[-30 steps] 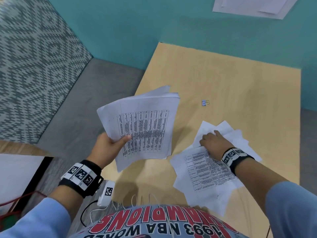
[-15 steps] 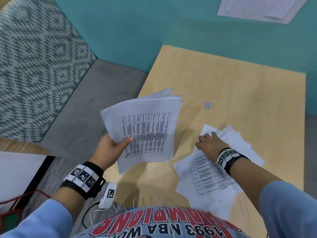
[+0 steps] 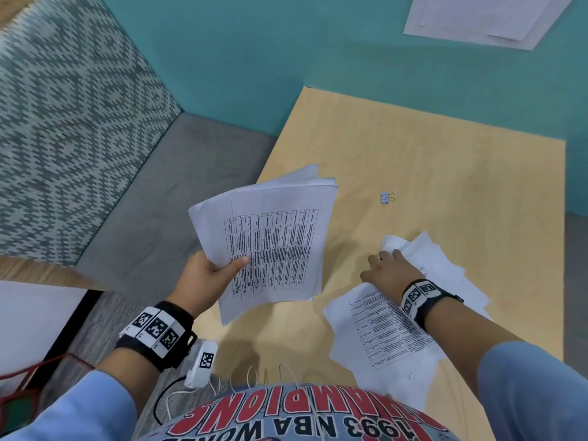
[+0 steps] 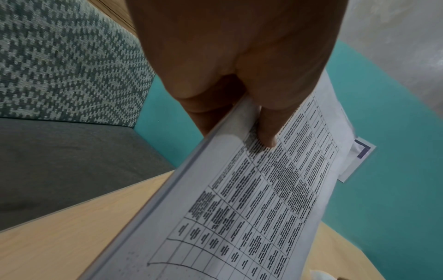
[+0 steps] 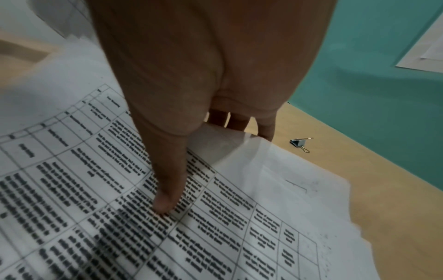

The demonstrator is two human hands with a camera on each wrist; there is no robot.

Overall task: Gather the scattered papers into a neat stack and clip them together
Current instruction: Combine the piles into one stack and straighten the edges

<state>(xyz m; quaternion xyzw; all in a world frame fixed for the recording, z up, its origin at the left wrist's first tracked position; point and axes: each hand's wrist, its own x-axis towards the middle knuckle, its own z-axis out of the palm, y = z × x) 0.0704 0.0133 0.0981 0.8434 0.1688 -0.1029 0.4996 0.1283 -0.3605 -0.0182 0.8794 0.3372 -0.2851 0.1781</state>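
Note:
My left hand holds a stack of printed papers in the air over the table's left edge, thumb on top and fingers underneath. In the left wrist view the thumb presses on the stack. Several loose papers lie fanned out on the wooden table. My right hand rests on their far left corner. Its thumb presses on a printed sheet, and its fingers curl round that sheet's raised edge. A small blue binder clip lies just beyond the right hand.
A bench with a grey seat and a patterned backrest stands left of the table. A teal wall behind carries pinned sheets. A white tagged device and cables hang at my waist.
My right hand has slid a little to the left across the loose papers and lifted a sheet's edge. The left hand keeps the stack in about the same place.

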